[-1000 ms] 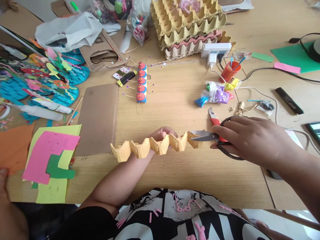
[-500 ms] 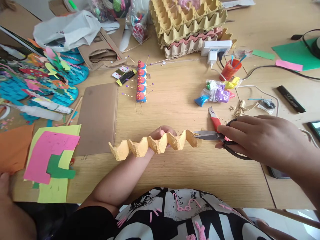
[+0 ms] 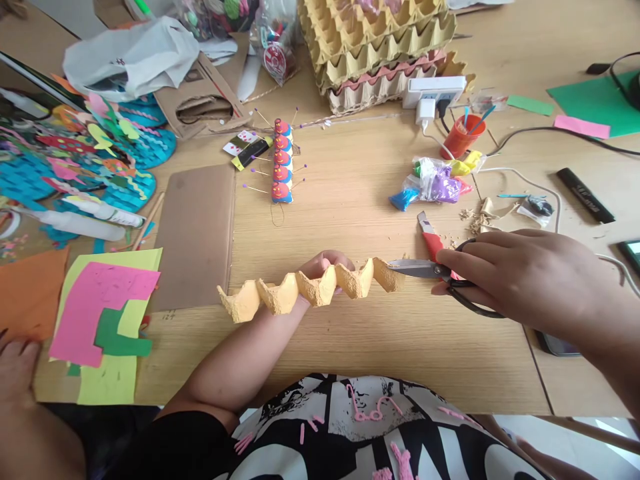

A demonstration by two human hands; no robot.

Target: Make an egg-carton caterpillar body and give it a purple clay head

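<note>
A yellow egg-carton strip, a row of several cups, is held up over the table by my left hand, which grips it from behind near its middle; part of the fingers is hidden by the strip. In my right hand is a pair of black-handled scissors, with fingers through the handles. The blades touch the rim of the strip's right-end cup. Beneath the scissors lies a red craft knife. Farther back stands a painted egg-carton caterpillar with purple-tipped sticks.
Stacked egg trays and a power strip are at the back. Clay bags, an orange cup and a black marker lie right. Cardboard and coloured paper are left, near another person's hand.
The scissors and strip have barely shifted; the blades look closer together at the cup's rim. At the left edge, the other person's hand has moved further into view, onto the orange paper.
</note>
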